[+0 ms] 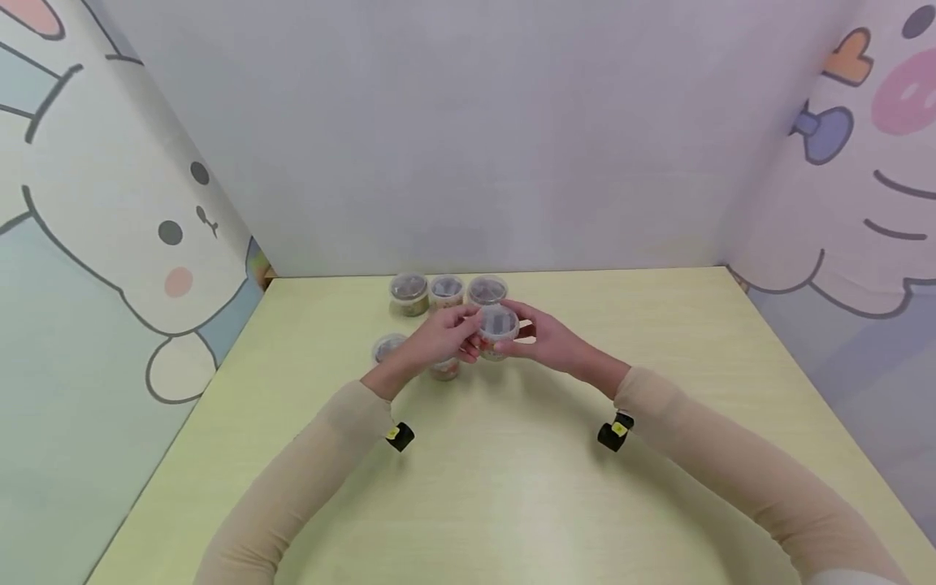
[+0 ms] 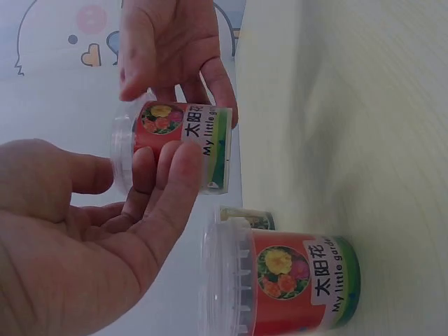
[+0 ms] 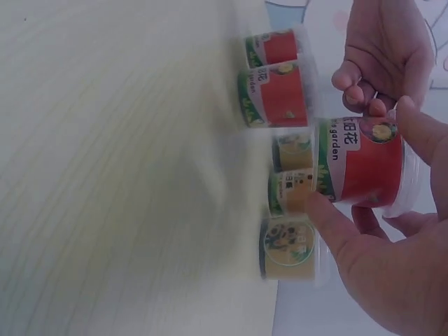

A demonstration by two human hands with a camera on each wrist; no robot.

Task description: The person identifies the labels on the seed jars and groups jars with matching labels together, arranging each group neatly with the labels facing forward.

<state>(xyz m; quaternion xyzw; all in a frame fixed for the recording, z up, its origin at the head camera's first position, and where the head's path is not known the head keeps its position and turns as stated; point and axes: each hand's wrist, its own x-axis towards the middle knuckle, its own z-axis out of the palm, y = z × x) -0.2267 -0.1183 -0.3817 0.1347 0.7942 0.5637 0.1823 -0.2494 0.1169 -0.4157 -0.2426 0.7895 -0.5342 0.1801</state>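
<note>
Both hands hold a small plastic planting cup point(image 1: 499, 323) above the table, lid upward. Its clear lid and red label with flowers and "My little garden" show in the left wrist view. My right hand point(image 1: 550, 340) grips the cup from the right, thumb and fingers spread round its side. From the left, my left hand point(image 1: 442, 333) has its thumb at the lid's edge and bent fingers across the label. Just below the left hand stands another red-labelled cup point(image 2: 287, 287), partly hidden in the head view. A second red-labelled cup point(image 1: 387, 346) stands left of it.
Toward the back of the pale yellow table point(image 1: 512, 487) stand several tan-labelled cups, the left one point(image 1: 409, 294), the middle one point(image 1: 447, 290) and the right one point(image 1: 487, 289) in a row. A grey-white backdrop point(image 1: 468, 146) rises behind, with cartoon-printed side panels.
</note>
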